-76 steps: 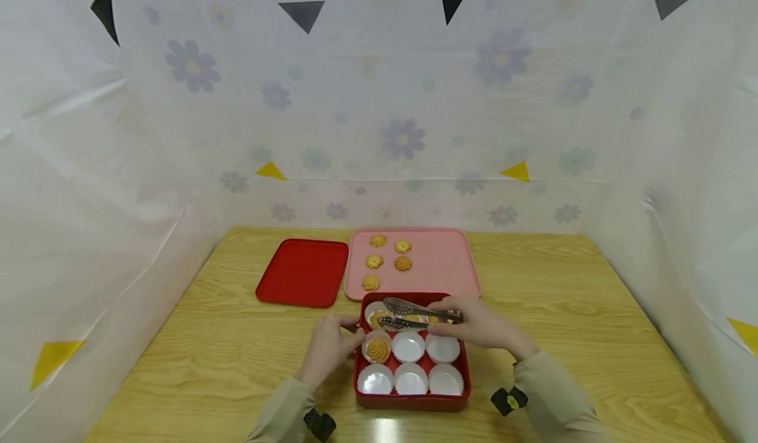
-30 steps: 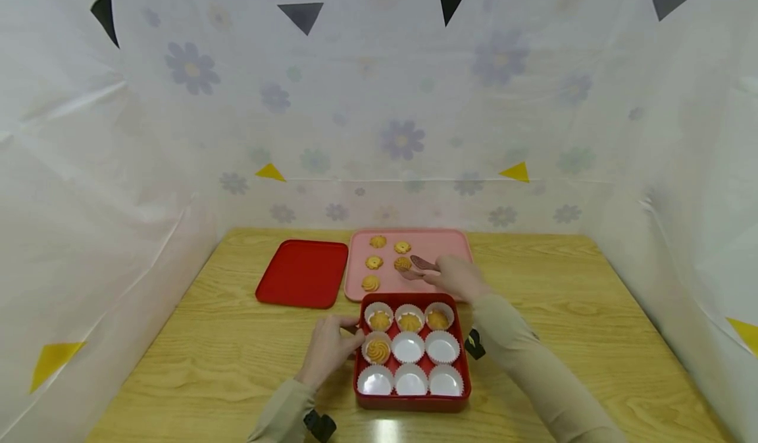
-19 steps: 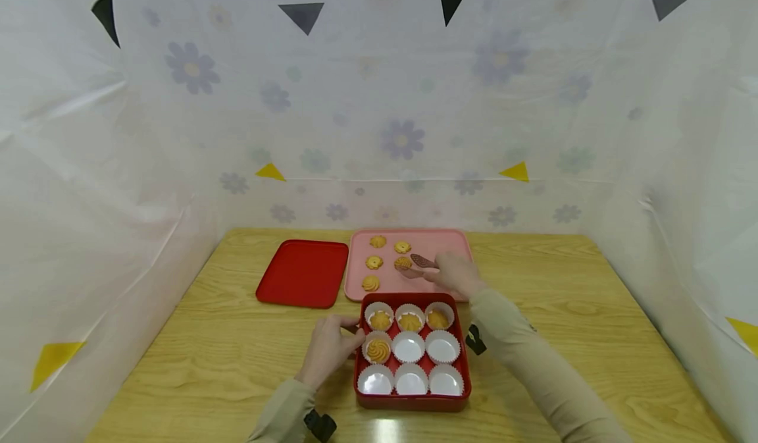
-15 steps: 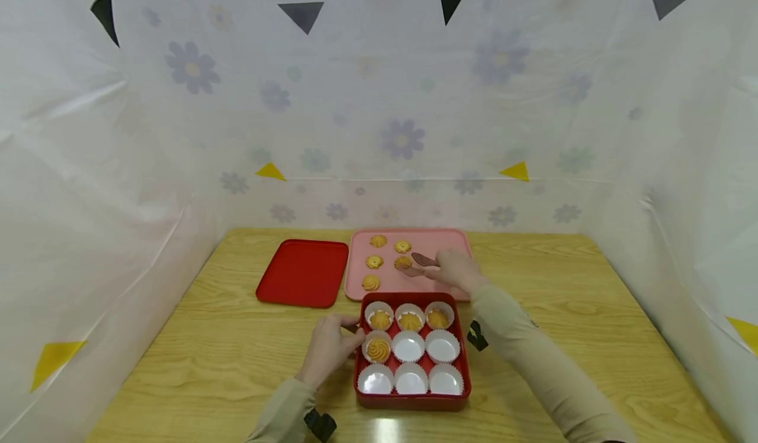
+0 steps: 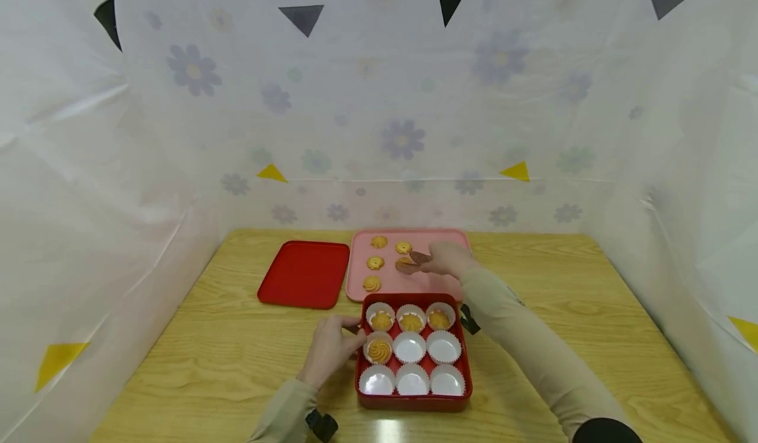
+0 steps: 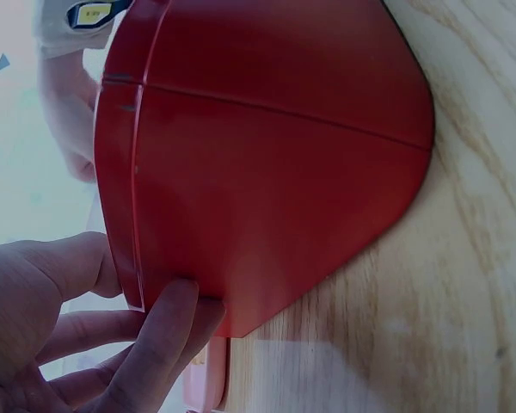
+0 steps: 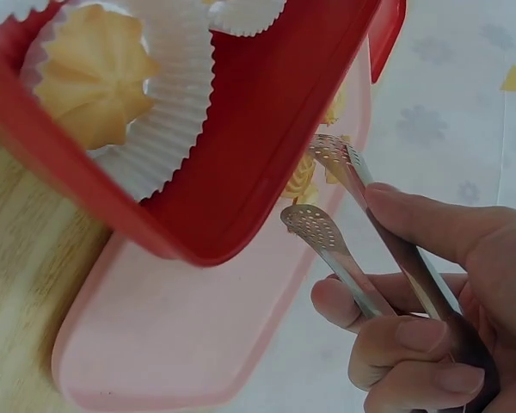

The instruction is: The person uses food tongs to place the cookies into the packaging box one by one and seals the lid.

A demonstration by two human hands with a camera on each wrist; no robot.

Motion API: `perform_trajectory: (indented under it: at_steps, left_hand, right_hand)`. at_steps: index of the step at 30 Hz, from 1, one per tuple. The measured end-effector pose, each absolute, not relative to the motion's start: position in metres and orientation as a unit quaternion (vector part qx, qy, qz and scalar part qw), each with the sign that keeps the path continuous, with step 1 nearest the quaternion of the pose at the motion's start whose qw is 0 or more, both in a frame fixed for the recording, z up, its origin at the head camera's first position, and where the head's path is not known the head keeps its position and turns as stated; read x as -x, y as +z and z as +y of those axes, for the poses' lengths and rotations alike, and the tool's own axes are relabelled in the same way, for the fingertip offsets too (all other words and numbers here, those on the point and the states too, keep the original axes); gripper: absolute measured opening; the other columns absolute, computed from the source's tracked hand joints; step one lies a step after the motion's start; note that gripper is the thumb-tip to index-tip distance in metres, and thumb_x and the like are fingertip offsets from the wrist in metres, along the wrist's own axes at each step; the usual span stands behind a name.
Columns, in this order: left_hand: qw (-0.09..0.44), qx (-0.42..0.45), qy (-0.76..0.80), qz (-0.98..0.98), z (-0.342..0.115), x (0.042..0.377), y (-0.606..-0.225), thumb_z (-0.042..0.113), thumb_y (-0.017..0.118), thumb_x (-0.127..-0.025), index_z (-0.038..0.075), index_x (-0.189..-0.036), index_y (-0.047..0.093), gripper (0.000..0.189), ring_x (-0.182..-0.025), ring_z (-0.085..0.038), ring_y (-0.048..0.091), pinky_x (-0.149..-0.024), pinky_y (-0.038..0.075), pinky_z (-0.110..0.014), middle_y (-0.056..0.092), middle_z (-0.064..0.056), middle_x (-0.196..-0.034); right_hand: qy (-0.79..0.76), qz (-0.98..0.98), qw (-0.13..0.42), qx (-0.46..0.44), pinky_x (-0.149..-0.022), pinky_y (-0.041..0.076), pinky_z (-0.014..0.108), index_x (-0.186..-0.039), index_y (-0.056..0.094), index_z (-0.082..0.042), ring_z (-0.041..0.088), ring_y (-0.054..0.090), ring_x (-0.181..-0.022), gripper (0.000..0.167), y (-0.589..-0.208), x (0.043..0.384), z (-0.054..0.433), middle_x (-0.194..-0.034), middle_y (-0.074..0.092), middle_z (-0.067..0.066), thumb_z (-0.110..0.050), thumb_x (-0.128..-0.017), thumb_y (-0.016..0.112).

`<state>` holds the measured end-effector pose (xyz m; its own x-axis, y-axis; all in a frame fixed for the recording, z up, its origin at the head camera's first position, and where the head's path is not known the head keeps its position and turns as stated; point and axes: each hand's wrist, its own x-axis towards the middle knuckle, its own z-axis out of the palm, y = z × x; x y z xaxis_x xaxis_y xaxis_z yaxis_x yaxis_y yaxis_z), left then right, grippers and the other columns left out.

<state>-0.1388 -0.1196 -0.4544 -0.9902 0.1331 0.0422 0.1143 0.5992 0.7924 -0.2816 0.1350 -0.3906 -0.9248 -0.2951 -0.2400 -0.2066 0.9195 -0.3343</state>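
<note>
My right hand (image 5: 448, 259) holds perforated metal tongs (image 7: 396, 249), thumb on one arm and fingers curled round the other. Their tips are apart, at a swirled cookie (image 7: 300, 177) on the pink tray (image 5: 441, 240); whether they touch it I cannot tell. My left hand (image 5: 329, 349) grips the left wall of a red box (image 5: 414, 402), fingertips on its outer side in the left wrist view. White paper cups (image 5: 409, 348) fill the box in rows. Cookies sit in the three far cups, and a swirled cookie (image 5: 379, 351) lies in the middle-left one.
Several more cookies (image 5: 375, 263) lie on the left half of the pink tray, just behind the box. A flat red tray or lid (image 5: 304, 275) rests left of it. Flowered white sheeting (image 5: 403, 101) encloses the wooden table (image 5: 237, 364) at the back and sides.
My right hand carried the tongs from above the box's far cups to the swirled cookie on the pink tray, then shifted slightly farther. My left hand stayed at the box.
</note>
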Motion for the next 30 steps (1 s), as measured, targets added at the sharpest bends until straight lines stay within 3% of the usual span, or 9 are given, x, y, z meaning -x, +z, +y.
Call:
perform_trajectory:
  at_steps: [15, 30]
  left_hand:
    - [0.017, -0.068, 0.445, 0.893, -0.119, 0.139, -0.454, 0.006, 0.069, -0.086, -0.005, -0.114, 0.073, 0.031, -0.062, -0.007, 0.062, -0.052, 0.048, -0.019, 0.076, -0.012, -0.090]
    - [0.006, -0.071, 0.442, 0.894, -0.118, 0.139, -0.455, 0.006, 0.070, -0.086, -0.005, -0.113, 0.074, 0.029, -0.060, -0.007, 0.057, -0.051, 0.046, -0.019, 0.076, -0.012, -0.090]
  right_hand:
    - [-0.127, 0.976, 0.143, 0.103, -0.069, 0.043, 0.034, -0.091, 0.062, -0.010, 0.019, 0.051, -0.076, 0.020, -0.394, 0.288, 0.121, -0.087, 0.061, 0.005, -0.028, -0.092, 0.071]
    - [-0.104, 0.979, 0.133, 0.112, -0.063, 0.043, 0.031, -0.089, 0.061, -0.010, 0.018, 0.053, -0.072, 0.024, -0.396, 0.288, 0.119, -0.083, 0.062, 0.005, -0.032, -0.095, 0.067]
